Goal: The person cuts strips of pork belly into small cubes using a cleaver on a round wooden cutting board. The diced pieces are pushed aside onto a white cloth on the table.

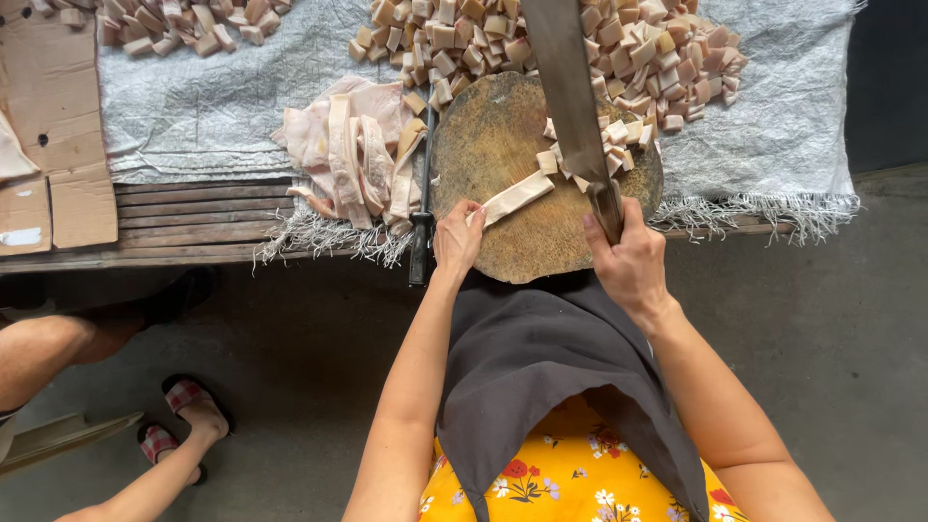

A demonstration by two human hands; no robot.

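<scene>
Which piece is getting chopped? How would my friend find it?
Find the round wooden board at the table's edge. One pale strip lies across it, pinned by the left hand. It is the only long piece there; the others are small cubes.

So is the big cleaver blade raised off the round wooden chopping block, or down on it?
Raised: the cleaver blade angles up toward the camera, above the round wooden chopping block, held by the right hand.

Bare forearms, no sleeves reaching the wrists, bare left hand (456,239) and right hand (628,261); a dark grey apron hangs over a yellow dress printed with red and white flowers
</scene>
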